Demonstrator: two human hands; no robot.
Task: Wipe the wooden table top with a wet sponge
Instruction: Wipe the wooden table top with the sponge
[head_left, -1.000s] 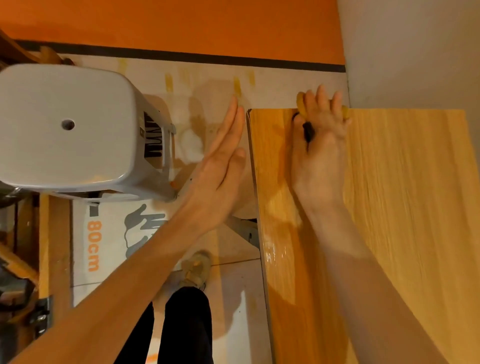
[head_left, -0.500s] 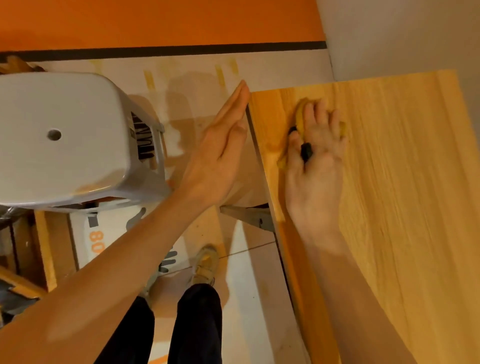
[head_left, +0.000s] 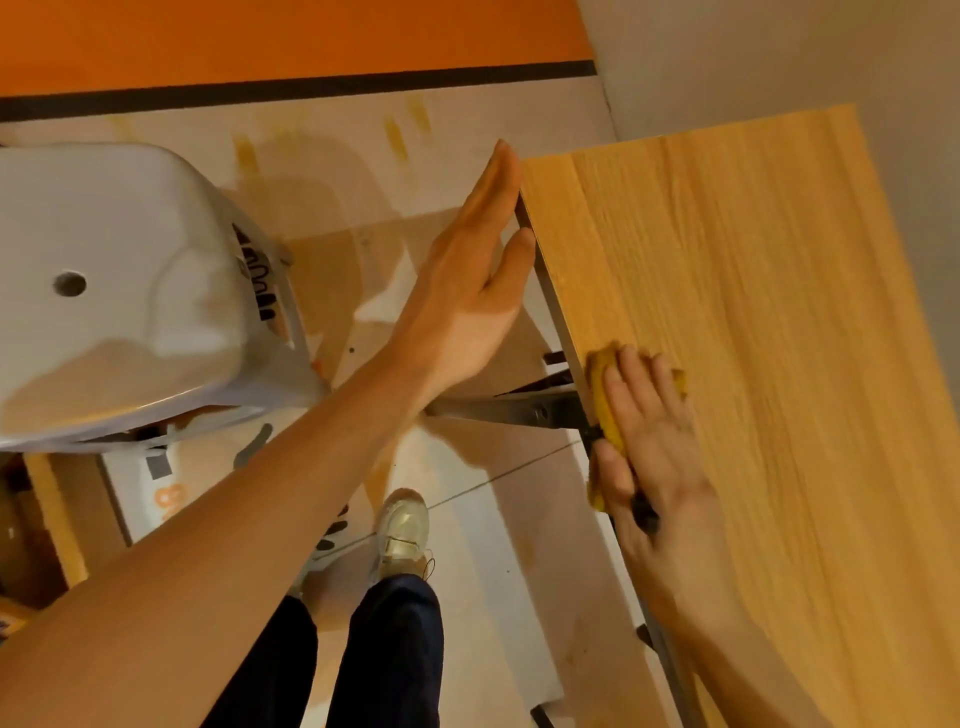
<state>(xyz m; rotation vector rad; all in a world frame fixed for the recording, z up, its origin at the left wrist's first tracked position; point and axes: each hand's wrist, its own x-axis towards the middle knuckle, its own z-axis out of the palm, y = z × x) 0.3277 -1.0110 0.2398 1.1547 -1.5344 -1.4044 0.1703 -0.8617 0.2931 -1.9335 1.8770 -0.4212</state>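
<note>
**woodnewb:** ok so why is the right hand (head_left: 657, 457) spread out like that over the sponge (head_left: 605, 400)? Looks like it's barely gripping it.

**benchrat:** That's kind of the idea, I think. Flat fingers lie on top of the yellow sponge and push it down onto the counter (head_left: 753, 312), thumb tucked along the side nearest the person. A flat palm spreads the pressure, so more of the sponge touches the wood. There's something small and dark by the thumb; can't tell what it is.

**woodnewb:** And it's right on the edge?

**benchrat:** Yep, the sponge sits at the counter's left edge, partway along it, slightly overhanging. My guess is he's working that border strip.

**woodnewb:** The left hand (head_left: 467, 291) isn't holding anything?

**benchrat:** Nope, loose and straight, fingertips against the far left corner of the counter. Probably steadying the top or himself while he leans in.

**woodnewb:** What's the grey thing?

**benchrat:** A plastic stool (head_left: 130, 291) well to the left on the floor, out of the way. His shoe (head_left: 402, 530) is planted beside the counter's metal brace (head_left: 519, 413).
</note>
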